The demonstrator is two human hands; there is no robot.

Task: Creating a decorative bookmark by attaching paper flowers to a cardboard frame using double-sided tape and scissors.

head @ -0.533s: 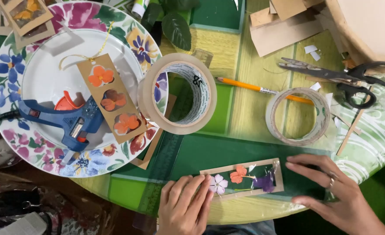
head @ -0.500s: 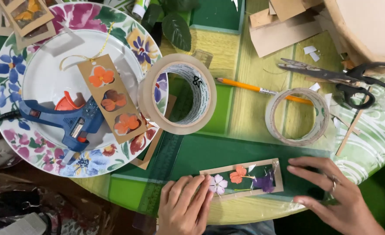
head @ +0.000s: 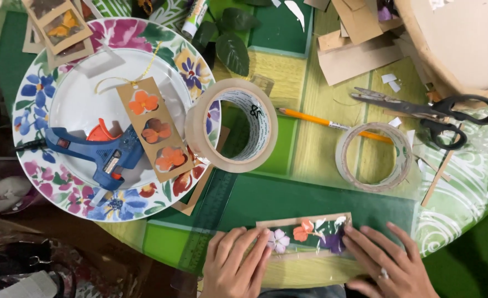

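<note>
Head view: your left hand (head: pixel 235 265) & right hand (head: pixel 387 262) lie flat, fingers spread, pressing the card frame (head: pixel 305 236) at the table's near edge, gripping nothing. 3 flowers already sit in it under film; looks like sealing's left. Counted: 2 tape rolls (head: pixel 234 124), 1 glue gun (head: pixel 92 152), 1 scissors (head: pixel 431 110), 1 finished tag (head: pixel 154 129)

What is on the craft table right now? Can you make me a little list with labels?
left hand: pressing flat on the left end of the flower bookmark
right hand: fingertips on its right end
bookmark: brown card frame with white, orange and purple flowers
big tape roll: leaning on the plate's rim
small tape roll: lying flat, over an orange pencil
flowered plate: holds a blue glue gun and a finished tag
scissors: black handles, closed, upper right
</note>
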